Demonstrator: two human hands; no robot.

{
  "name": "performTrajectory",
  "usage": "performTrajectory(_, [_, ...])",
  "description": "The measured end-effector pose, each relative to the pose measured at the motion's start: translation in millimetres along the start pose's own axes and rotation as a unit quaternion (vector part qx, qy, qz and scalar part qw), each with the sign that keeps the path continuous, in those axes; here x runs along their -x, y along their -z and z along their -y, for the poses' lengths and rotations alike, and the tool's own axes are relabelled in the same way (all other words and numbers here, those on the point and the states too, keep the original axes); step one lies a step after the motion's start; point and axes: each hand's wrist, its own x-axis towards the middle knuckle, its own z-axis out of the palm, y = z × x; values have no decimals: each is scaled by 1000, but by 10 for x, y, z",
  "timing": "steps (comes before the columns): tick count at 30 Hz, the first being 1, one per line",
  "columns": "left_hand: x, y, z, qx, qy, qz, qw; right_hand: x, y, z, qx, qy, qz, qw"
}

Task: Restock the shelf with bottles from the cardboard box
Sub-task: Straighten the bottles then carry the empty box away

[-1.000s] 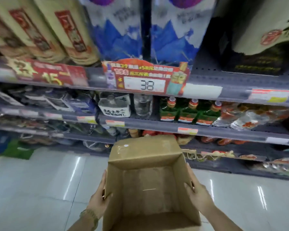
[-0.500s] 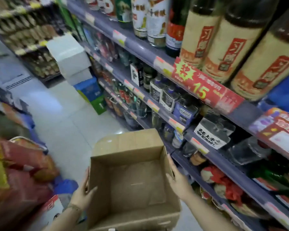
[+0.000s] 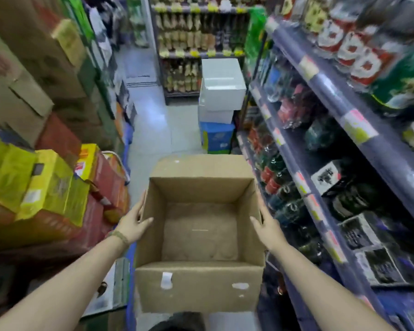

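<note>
An open cardboard box [image 3: 198, 290] is held out in front of me, and I see no bottle inside it. My left hand [image 3: 134, 223] presses flat against its left wall. My right hand [image 3: 265, 225] presses against its right wall. The box is carried between both palms above the aisle floor. The shelf [image 3: 325, 108] with bottles [image 3: 294, 106] runs along my right side, its tiers full of dark, green and red-capped bottles, blurred by motion.
Stacked cartons in yellow and red [image 3: 55, 187] and brown boxes [image 3: 24, 75] line the left. White boxes on a blue crate [image 3: 220, 103] stand in the aisle ahead, by the shelf. A far shelf [image 3: 196, 44] closes the aisle. Tiled floor [image 3: 153, 123] runs between.
My view has swung left, from facing the shelf to looking down the aisle. The box stays held between both hands, and the shelf now lies on my right.
</note>
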Motion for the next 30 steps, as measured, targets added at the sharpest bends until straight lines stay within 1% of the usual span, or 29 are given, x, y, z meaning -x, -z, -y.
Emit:
performTrajectory(4, [-761,387,66,27,6,6,1000,-909,-168,362,-6,5,9,1000])
performTrajectory(6, [-1077,573,70,38,13,-9,999,-1321,-203,575,-7,12,34,999])
performTrajectory(9, [-1508,807,57,18,27,-30,999,-1851,-230,905,-12,26,48,998])
performTrajectory(13, [-2020,1037,-13,49,29,-35,998,-2432,-252,1212,35,34,34,998])
performTrajectory(19, [-2799,1282,-24,59,50,-43,996,-3382,-288,1539,55,42,70,995])
performTrajectory(24, [-3606,1566,-39,58,43,-48,996,-4284,-404,1801,27,33,92,995])
performTrajectory(27, [-4112,1788,-116,73,60,-46,994,-4896,-432,2003,17,38,99,994])
performTrajectory(30, [-4611,2020,-258,39,70,-66,995,-5481,-412,2233,2,52,115,992])
